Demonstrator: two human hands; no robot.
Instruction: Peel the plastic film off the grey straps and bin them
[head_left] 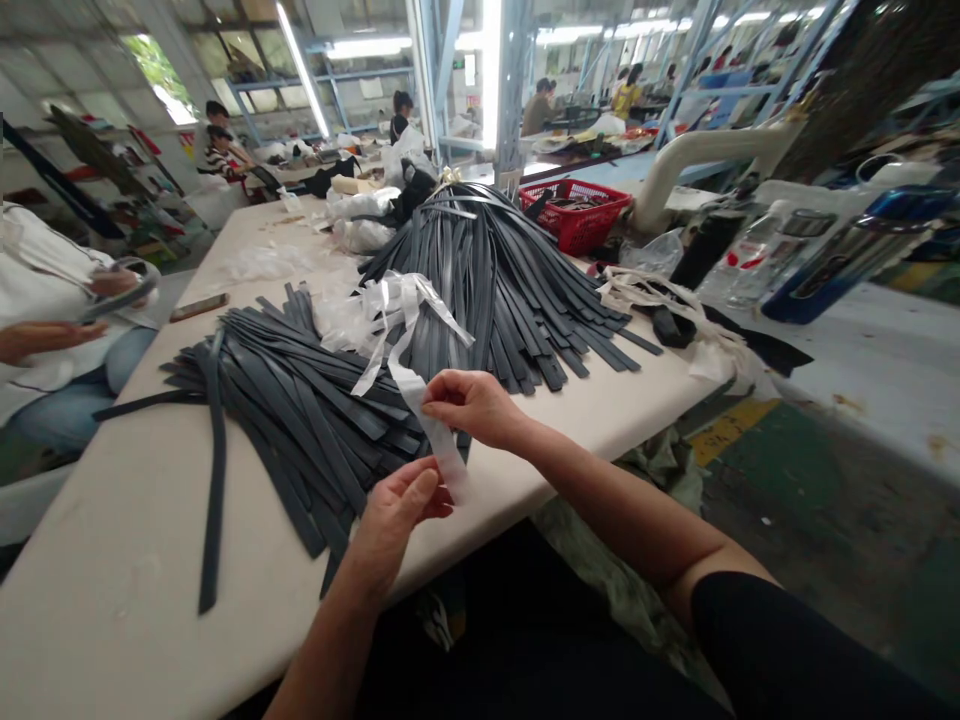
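Note:
A white, slightly see-through strip (411, 385) runs from a loose white tangle (375, 305) down to both my hands. My right hand (476, 405) pinches it partway along between thumb and fingers. Nearer the table's front edge, my left hand (397, 510) grips the strip close to its lower end, the thumb in front. Just beyond and left of my hands lies a pile of dark grey flat straps (292, 400). Farther back, a bigger bundle of similar dark straps (487, 280) fans out toward me.
Cream padded table (112, 540) under the straps; a phone (199, 307) lies at its left edge. At the back stands a red basket (577, 212). A blue bottle (855, 255) is on the right. At left, a co-worker's hands (112, 290) hold a grey looped strap.

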